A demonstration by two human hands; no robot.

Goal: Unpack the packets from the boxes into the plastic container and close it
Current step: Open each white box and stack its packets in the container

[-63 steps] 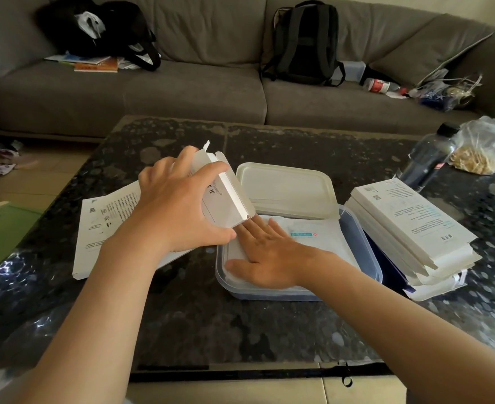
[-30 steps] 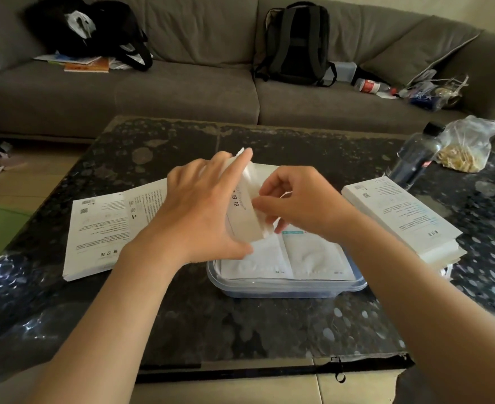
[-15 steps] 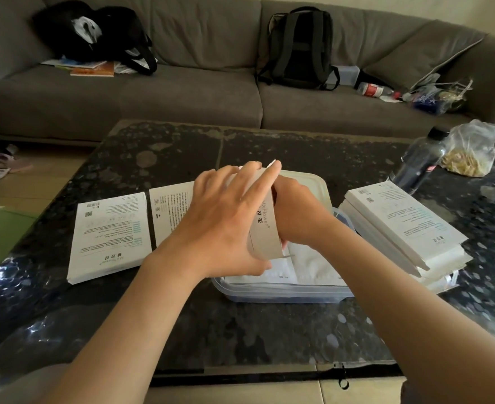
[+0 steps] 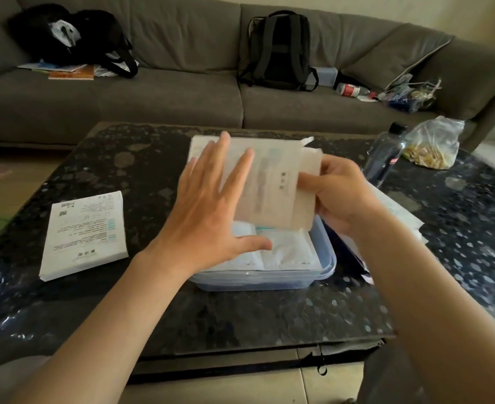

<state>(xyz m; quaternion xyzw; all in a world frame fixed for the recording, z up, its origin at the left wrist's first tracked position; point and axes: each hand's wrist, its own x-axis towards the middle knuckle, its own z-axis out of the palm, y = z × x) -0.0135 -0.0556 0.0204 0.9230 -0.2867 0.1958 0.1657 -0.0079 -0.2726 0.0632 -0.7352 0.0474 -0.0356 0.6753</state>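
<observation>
A white box [image 4: 272,185] is held upright and tilted over the clear plastic container [image 4: 269,279] at the table's middle. My right hand [image 4: 339,196] grips the box's right end at its open flap. My left hand [image 4: 208,220] lies flat against the box's near face, fingers spread, thumb low over the container. White packets [image 4: 290,252] lie flat inside the container. The box looks blurred. The container's lid is hidden behind the box.
A flattened white box [image 4: 84,237] lies on the dark glass table [image 4: 240,316] at the left. More white boxes [image 4: 397,208] show past my right arm. A dark bottle [image 4: 384,158] and plastic bag [image 4: 432,144] stand at the far right. A sofa holds a backpack [image 4: 278,51].
The box has swung up from edge-on to face me and shifted right. My right hand now grips its right end. My left hand's fingers have spread flat.
</observation>
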